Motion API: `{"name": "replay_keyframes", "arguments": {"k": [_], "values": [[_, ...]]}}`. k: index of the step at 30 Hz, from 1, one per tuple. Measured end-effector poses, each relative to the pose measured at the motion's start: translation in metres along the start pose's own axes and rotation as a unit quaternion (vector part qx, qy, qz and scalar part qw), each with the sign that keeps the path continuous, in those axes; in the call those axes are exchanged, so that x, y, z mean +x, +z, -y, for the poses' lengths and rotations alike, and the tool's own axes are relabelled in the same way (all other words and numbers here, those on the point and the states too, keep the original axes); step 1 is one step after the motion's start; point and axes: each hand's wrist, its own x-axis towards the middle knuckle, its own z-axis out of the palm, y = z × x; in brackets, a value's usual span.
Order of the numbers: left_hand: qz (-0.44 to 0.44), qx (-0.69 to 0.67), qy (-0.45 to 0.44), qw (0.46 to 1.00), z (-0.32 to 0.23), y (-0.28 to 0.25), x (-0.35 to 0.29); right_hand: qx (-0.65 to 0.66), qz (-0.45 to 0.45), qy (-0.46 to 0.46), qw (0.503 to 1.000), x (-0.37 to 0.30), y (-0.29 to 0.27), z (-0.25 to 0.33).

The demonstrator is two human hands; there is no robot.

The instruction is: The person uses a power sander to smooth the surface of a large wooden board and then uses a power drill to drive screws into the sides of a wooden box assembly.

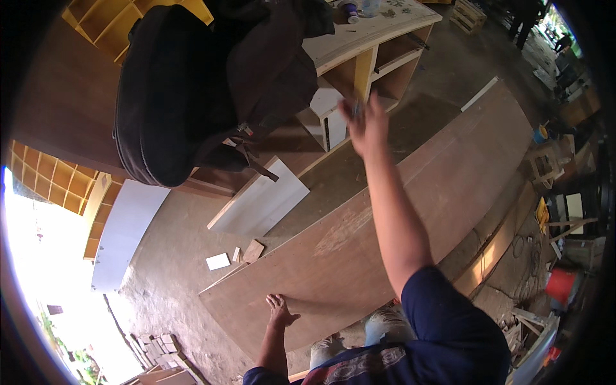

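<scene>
My left hand (280, 311) lies on the near left end of a long brown wooden panel (436, 186), its fingers spread and nothing held. The panel stretches from in front of my legs to the far right. My right arm reaches out over it. At the end of that arm, my right hand (367, 131) is raised in front of an unfinished wooden cabinet (378, 61) with open compartments. Motion smears its fingers, and a small greyish patch between them is too blurred to name.
A black bag (173, 96) fills the upper left. A white-faced board (263, 199) and small wood offcuts (253, 251) lie beyond the panel. Yellow gridded shelving (58, 183) and a white panel (131, 228) are at left. A red bucket (561, 285) stands at right among scrap wood.
</scene>
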Motion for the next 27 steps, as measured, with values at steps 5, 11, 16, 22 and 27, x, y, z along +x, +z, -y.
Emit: {"name": "replay_keyframes", "arguments": {"k": [5, 11, 16, 22, 27], "values": [[0.031, 0.040, -0.040, 0.998, -0.027, -0.005, 0.019, -0.124, -0.044, 0.017, 0.991, 0.122, 0.089, 0.055], [0.012, 0.064, -0.044, 0.997, -0.009, 0.006, 0.010, -0.293, -0.014, 0.111, 0.950, 0.056, -0.054, 0.004], [-0.019, 0.041, -0.048, 0.998, 0.007, 0.007, 0.001, -0.445, -0.134, 0.197, 0.863, -0.181, -0.195, -0.028], [-0.033, -0.033, -0.048, 0.998, -0.011, -0.015, -0.002, -0.573, -0.225, 0.222, 0.756, -0.382, -0.275, 0.016], [-0.020, -0.023, 0.027, 0.999, -0.022, -0.019, -0.008, -0.663, -0.179, 0.246, 0.684, -0.428, -0.302, 0.075]]}}
